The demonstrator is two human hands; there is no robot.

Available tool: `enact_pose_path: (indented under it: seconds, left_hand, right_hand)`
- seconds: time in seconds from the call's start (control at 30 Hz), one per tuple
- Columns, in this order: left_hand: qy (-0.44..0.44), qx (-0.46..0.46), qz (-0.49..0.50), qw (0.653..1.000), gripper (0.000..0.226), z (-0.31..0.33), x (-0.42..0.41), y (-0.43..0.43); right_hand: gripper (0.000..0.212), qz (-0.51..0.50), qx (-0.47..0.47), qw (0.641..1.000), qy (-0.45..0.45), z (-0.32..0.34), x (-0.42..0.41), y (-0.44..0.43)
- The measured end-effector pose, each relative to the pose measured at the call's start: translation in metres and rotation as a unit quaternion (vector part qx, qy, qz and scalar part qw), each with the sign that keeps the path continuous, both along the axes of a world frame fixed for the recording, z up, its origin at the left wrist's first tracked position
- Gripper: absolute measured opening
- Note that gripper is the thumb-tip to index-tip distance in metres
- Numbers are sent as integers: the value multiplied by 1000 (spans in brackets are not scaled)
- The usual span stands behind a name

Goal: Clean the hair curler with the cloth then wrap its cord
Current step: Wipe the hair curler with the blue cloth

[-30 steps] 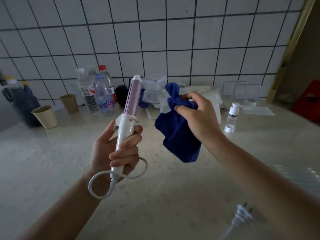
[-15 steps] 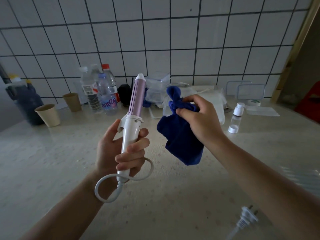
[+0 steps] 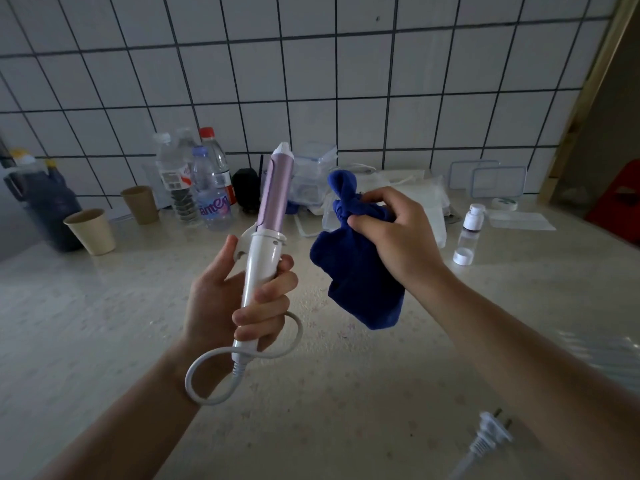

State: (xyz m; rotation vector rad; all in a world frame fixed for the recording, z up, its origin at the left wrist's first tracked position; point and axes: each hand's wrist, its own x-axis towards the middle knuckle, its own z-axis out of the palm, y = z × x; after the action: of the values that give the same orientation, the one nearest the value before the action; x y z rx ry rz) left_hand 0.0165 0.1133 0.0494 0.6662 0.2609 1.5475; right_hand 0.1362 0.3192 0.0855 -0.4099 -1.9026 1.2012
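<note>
Above one pale counter (image 3: 104, 323) my left hand (image 3: 228, 299) is wrapped around the white handle of one hair curler (image 3: 266, 233), pink barrel tilted upward, cord (image 3: 207, 375) looping below. My right hand (image 3: 398, 237) bunches one blue cloth (image 3: 353, 282) just beside it. Four bottles (image 3: 194, 181), two paper cups (image 3: 91, 232), one plug (image 3: 491, 429).

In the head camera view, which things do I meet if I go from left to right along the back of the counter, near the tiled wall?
Dark jug → two paper cups → plastic bottles → small black object → small white-capped bottle → clear lids leaning on the wall.
</note>
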Motion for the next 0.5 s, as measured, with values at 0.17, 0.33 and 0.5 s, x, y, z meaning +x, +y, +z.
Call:
enact_pose_path:
  seconds: [0.17,0.33,0.5]
  left_hand:
    - [53,-5,18,998,70,-5,-1,3]
    - [107,-17,31,994,55,-8,-3,5]
    - [245,-111,174,947,57,-10,4,3]
  right_hand:
    - [14,8,-10,1000,17,5,4,3]
    - [21,44,-34,997,61,13,9,8]
    - [25,140,-73,980,117,24,16,14]
